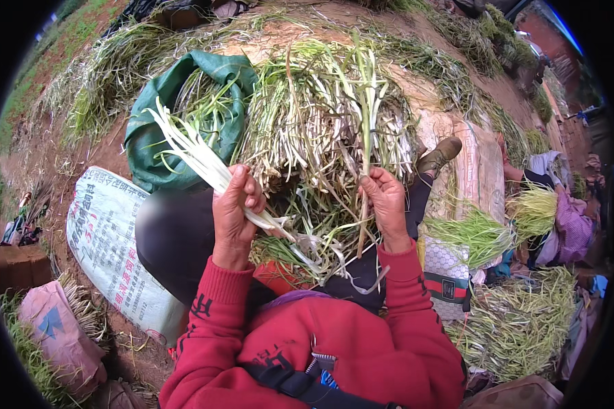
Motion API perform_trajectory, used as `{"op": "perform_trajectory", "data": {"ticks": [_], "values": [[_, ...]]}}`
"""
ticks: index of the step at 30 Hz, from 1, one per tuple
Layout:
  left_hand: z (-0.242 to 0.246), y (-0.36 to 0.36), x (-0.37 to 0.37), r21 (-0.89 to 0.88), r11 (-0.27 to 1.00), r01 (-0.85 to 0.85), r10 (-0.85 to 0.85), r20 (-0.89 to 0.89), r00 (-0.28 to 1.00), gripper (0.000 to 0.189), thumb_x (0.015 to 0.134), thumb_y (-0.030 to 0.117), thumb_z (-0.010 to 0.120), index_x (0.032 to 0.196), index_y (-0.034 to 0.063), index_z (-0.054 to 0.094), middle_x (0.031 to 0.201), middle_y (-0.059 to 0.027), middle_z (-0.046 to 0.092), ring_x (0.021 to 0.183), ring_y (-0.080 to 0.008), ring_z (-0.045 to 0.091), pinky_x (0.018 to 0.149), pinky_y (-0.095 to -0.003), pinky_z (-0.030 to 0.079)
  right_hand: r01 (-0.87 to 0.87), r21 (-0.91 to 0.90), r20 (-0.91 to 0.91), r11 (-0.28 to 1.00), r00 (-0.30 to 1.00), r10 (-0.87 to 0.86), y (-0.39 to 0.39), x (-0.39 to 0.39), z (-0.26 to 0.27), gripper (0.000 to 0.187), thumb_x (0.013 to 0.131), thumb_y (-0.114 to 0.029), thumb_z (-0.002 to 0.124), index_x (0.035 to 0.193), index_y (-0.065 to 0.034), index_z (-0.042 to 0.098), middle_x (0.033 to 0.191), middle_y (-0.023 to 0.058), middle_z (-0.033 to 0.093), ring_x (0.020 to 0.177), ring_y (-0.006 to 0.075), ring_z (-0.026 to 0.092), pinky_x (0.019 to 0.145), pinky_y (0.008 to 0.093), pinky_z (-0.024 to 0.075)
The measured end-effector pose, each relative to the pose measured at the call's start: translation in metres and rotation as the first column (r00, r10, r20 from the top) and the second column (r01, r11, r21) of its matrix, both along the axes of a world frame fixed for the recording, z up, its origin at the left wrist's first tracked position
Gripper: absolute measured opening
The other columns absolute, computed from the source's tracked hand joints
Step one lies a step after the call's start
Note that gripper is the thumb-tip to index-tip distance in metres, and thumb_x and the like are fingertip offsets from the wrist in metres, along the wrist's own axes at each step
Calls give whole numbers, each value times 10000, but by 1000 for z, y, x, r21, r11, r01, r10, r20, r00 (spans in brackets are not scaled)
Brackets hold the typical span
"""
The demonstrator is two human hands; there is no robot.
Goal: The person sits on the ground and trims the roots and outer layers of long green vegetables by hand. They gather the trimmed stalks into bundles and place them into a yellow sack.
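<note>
My left hand (239, 209) is closed around a bunch of pale, peeled allium-like stalks (192, 153). Their leafy ends fan out to the upper left, and the white ends poke out below my fist. Between the thumb and fingers of my right hand (387, 204) is a long single stalk (367, 138), green at the top and brownish toward its lower end. Straight ahead lies a large heap of unpeeled stalks (286, 128). Loose peelings and stripped leaves (317, 250) cover my lap between the two hands.
An open green sack (176, 176) with greens inside stands left of the heap. A printed white woven sack (117, 255) lies by my left knee. To the right are a patterned bag (445, 255), bundled greens (476, 235), more stalks (517, 317) and another person (573, 220).
</note>
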State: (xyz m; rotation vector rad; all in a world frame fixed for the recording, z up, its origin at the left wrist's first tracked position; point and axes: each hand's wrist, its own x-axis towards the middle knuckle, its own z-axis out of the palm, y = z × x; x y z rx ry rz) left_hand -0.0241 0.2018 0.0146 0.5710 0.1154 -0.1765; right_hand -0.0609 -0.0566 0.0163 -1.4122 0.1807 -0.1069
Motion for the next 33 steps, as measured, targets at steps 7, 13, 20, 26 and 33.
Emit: {"op": "perform_trajectory", "data": {"ticks": [7,13,20,26,33], "values": [[1,-32,-28,272,961,46,-21,-96,995,148,843,141,627,930,49,551,718,-62,605,484,-70,466,416,-195,366,-89,-156,-66,984,995,79,52,-40,-56,167,794,-90,689,849,-21,547,701,-42,535,610,16,458,547,163,404],[-45,-49,-41,541,832,123,-88,-90,992,182,795,129,684,885,31,560,614,20,532,450,-35,450,393,-172,333,-101,-343,-23,934,995,99,74,-62,-59,189,763,-65,704,843,-32,535,666,-50,500,579,14,422,514,168,378],[-53,-44,-50,488,858,159,-82,-177,981,191,782,104,694,867,46,533,631,10,542,470,-42,467,400,-175,343,-168,-2,-32,986,985,167,74,-48,-75,410,769,-256,725,1028,11,550,780,-18,568,681,41,509,641,181,444],[-63,-42,-56,471,874,122,-41,-179,983,202,780,85,691,909,42,542,686,-12,580,531,-63,520,412,-174,356,-30,218,-6,976,999,33,92,-13,-84,210,846,-151,637,976,-6,556,793,7,598,693,79,545,649,216,466],[-53,-35,-34,281,959,36,30,-228,973,174,787,45,670,879,47,523,735,-47,602,560,-90,527,427,-208,398,-357,424,-21,832,915,404,32,-115,-70,129,874,-144,586,892,-17,575,849,59,640,810,119,598,760,270,488]]}}
